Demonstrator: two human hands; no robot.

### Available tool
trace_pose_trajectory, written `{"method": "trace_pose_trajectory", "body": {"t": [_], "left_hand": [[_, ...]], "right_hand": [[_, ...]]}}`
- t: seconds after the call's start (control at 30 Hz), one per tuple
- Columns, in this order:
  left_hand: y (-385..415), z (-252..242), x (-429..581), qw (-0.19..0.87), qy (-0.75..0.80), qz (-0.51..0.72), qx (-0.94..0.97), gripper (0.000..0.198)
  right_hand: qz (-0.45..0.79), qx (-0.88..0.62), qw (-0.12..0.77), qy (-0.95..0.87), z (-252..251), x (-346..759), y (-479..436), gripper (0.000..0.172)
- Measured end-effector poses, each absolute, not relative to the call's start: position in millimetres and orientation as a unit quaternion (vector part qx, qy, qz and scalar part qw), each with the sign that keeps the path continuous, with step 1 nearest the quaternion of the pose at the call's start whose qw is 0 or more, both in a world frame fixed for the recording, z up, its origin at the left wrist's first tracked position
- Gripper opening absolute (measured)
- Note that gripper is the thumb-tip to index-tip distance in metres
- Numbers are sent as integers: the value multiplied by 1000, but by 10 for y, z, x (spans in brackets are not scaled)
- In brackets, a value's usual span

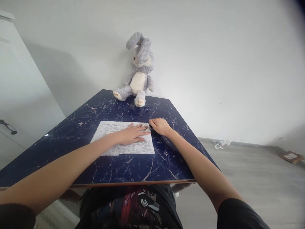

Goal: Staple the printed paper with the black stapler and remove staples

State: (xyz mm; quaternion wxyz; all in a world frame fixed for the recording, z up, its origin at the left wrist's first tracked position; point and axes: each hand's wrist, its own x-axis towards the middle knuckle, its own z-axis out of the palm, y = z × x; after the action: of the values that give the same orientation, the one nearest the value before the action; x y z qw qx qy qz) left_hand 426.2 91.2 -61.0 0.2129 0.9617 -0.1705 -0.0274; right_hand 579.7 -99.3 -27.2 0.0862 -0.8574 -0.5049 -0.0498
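A white sheet of paper covered in dense lines of dark text lies on the blue marble-patterned table. Flat on its right half rests my left hand, fingers spread and pointing right. My right hand is closed at the paper's upper right corner, knuckles up. A small dark thing shows at its fingertips by the paper's edge. Most of it is hidden, so its kind is unclear.
A grey plush rabbit sits at the table's far end against the white wall. To the left stands a white cabinet with a dark handle. Clear plastic packaging and a brown cardboard piece lie on the grey floor at right.
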Motion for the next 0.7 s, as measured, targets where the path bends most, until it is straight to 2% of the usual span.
{"method": "trace_pose_trajectory", "body": {"t": [0.43,0.7], "left_hand": [[906,-607,4257,210,-164,-53,962,59],[921,-622,4270,199,-171,-52,964,61]], "right_hand": [[-58,-857,76,-506,-297,5804,-980,51],[-63,-867,24,-494,-268,5744,-973,52]]}}
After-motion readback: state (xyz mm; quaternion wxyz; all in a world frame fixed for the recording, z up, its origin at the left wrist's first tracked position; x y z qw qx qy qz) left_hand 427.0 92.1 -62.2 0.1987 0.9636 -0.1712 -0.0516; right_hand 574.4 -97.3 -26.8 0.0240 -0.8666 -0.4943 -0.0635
